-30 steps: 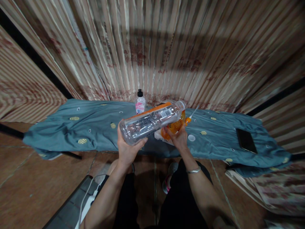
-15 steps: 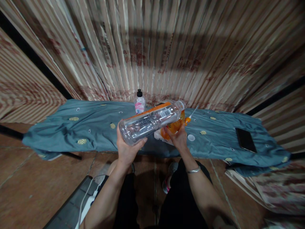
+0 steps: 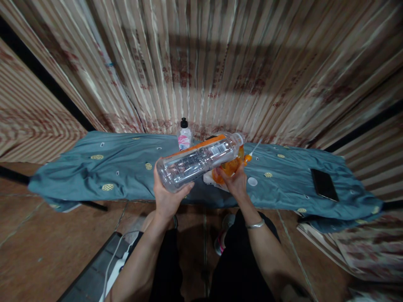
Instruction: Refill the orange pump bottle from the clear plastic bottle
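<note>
My left hand (image 3: 168, 197) is wrapped round the base of a large clear plastic bottle (image 3: 197, 163) with an orange-edged label. The bottle is tilted, its neck raised toward the right, over an orange bottle (image 3: 231, 167). My right hand (image 3: 236, 179) grips that orange bottle; the clear bottle hides part of it, and where the two mouths meet cannot be made out. An orange pump top with a pale tube (image 3: 248, 159) lies just right of it. A round white cap (image 3: 252, 181) rests on the cloth nearby. Beneath the orange bottle shows crumpled white material (image 3: 209, 178).
A clear bottle with a black cap (image 3: 184, 136) stands at the back of the bench, which wears a teal cloth (image 3: 132, 167). A dark phone (image 3: 324, 184) lies at the right. Striped curtains (image 3: 201, 63) hang behind. A white power strip (image 3: 115, 272) is at lower left.
</note>
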The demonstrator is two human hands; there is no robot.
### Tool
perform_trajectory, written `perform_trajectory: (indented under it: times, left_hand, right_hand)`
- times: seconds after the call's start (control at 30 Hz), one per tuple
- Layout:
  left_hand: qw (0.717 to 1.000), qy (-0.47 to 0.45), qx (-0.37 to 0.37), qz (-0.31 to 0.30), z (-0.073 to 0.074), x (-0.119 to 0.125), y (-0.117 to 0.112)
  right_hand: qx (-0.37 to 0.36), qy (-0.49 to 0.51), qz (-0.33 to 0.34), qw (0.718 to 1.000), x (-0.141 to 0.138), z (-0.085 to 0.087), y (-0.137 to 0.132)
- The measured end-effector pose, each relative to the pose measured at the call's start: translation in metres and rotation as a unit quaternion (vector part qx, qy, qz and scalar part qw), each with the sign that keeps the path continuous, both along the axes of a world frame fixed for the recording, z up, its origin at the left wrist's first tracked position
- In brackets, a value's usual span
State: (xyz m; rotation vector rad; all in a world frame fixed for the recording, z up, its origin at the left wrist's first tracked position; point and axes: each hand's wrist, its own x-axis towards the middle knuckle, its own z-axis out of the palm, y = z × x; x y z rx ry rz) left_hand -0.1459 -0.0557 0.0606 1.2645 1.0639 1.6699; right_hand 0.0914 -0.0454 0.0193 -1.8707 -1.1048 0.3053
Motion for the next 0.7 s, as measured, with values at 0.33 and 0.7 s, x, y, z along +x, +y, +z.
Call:
perform_trajectory:
  times: [0.33,0.7]
  left_hand:
    - [1.000,0.008,0.015,0.001,-0.0023,0.0008,0.0010]
    - [1.000,-0.001,0.004,-0.006,-0.0028,0.0001,0.0006]
  right_hand:
    - [0.008,-0.004,0.003,1.000,0.0016,-0.0029,0.0003]
    - [-0.007,-0.003,-0.004,1.000,0.0001,-0.0011,-0.0001]
